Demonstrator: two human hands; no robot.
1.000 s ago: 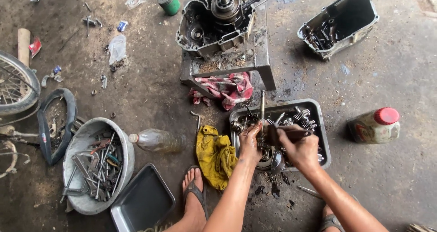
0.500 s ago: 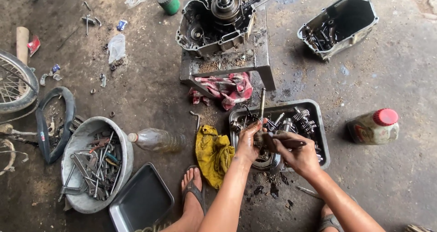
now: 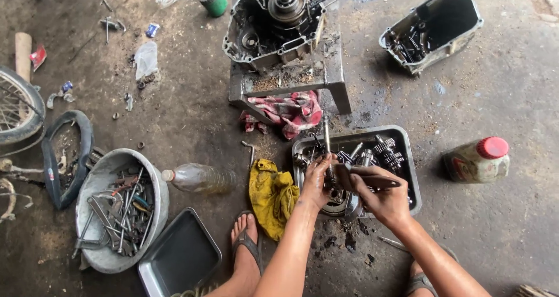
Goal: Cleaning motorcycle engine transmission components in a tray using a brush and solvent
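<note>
My left hand and my right hand meet over a metal tray that holds several oily gears and shafts. The right hand grips a dark flat tool that points right. The left hand closes on a small greasy part beside that tool; its exact shape is hidden by my fingers. A thin rod stands up just behind the left hand. An opened engine case sits on a metal stand beyond the tray.
A yellow rag and a clear bottle lie left of the tray. Further left sit a round basin of tools and an empty tray. A red-capped jar stands right. A second engine cover lies back right. My sandalled foot is in front.
The right hand has turned the dark tool so it points right, and both hands have shifted slightly above the tray. Nothing else moved.
</note>
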